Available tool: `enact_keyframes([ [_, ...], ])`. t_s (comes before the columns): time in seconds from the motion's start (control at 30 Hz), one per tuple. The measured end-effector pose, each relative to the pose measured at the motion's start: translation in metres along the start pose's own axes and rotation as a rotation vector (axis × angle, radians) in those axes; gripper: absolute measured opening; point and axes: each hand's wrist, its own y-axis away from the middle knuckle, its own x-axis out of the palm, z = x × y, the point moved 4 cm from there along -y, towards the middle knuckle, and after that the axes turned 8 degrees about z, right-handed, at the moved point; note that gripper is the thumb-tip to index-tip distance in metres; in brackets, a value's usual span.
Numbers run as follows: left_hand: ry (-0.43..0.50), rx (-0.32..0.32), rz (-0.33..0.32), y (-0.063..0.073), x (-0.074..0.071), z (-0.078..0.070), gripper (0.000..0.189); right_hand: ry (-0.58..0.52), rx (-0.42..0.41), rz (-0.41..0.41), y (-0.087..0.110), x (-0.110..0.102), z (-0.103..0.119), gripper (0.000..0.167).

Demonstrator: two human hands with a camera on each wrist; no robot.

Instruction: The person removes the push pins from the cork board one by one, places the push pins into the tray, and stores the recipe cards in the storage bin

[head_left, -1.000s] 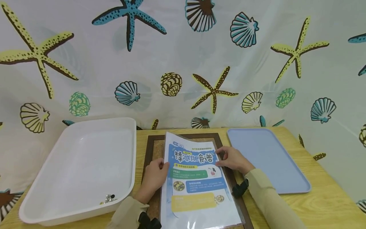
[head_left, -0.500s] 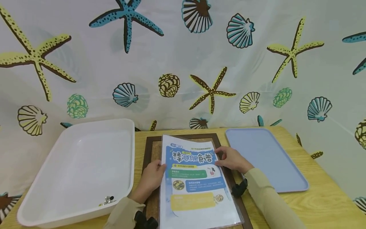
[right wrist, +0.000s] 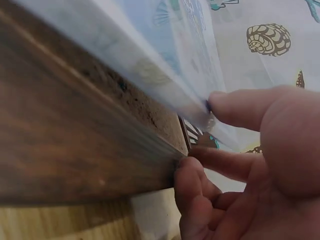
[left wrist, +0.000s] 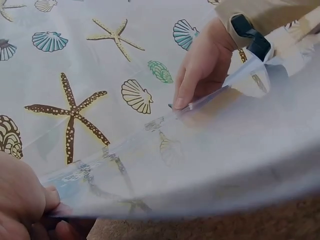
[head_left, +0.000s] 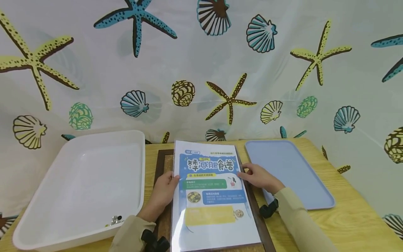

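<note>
A laminated poster (head_left: 217, 196) with a blue heading and coloured text boxes lies over a brown-framed cork board (head_left: 264, 227). My left hand (head_left: 163, 191) pinches its left edge between thumb and fingers. On the opposite edge, my right hand (head_left: 261, 177) pinches the sheet, thumb on top. In the right wrist view, a gap shows between the sheet's edge and the frame (right wrist: 90, 145), and the right fingertips (right wrist: 187, 167) are by the frame's side. The left wrist view has the plastic sheet (left wrist: 200, 165) bowed between both hands. Most of the cork is hidden.
At the left stands a large white tray (head_left: 91, 182) with several small metallic and black pieces (head_left: 114, 220) in its near corner. A flat lavender tray (head_left: 289, 171) lies on the right of the wooden table (head_left: 352, 227). A patterned curtain (head_left: 189, 122) hangs behind.
The poster has shifted away from me, and its top edge now covers much of the frame's far side. Its curled top left corner looks flatter. Both hands keep their hold at the edges.
</note>
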Motion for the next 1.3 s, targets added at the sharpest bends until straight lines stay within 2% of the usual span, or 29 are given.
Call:
enact_keyframes([
  [0.17,0.048,-0.019,0.017,0.001,-0.001,0.0,0.032,-0.106,-0.105,0.056,0.005,0.002,-0.001,0.03],
  [0.27,0.054,-0.014,0.009,0.001,-0.002,0.0,0.032,-0.206,-0.174,0.102,0.012,0.004,-0.002,0.029],
  [0.37,0.038,-0.02,0.008,0.001,-0.001,-0.001,0.034,-0.276,-0.231,0.138,0.018,0.007,-0.002,0.035],
  [0.53,0.008,-0.038,0.005,0.001,-0.001,-0.006,0.036,-0.284,-0.294,0.095,0.024,0.005,0.002,0.031],
  [0.73,0.003,-0.038,-0.013,0.002,-0.001,-0.014,0.036,-0.291,-0.291,0.052,0.028,0.001,0.005,0.026],
  [0.9,-0.07,-0.084,-0.03,0.005,-0.004,-0.02,0.042,-0.278,-0.298,0.023,0.028,0.0,0.009,0.026],
  [0.97,-0.093,-0.079,-0.035,0.005,-0.006,-0.024,0.044,-0.273,-0.297,0.011,0.027,0.0,0.011,0.026],
  [1.13,-0.097,-0.012,-0.031,0.003,-0.011,-0.036,0.041,-0.271,-0.285,0.004,0.027,-0.002,0.017,0.025],
  [1.2,-0.103,-0.013,-0.026,0.002,-0.015,-0.038,0.041,-0.27,-0.286,0.014,0.026,-0.003,0.02,0.026],
  [1.3,-0.12,-0.034,-0.023,0.003,-0.027,-0.039,0.042,-0.267,-0.292,0.025,0.022,0.0,0.031,0.027],
])
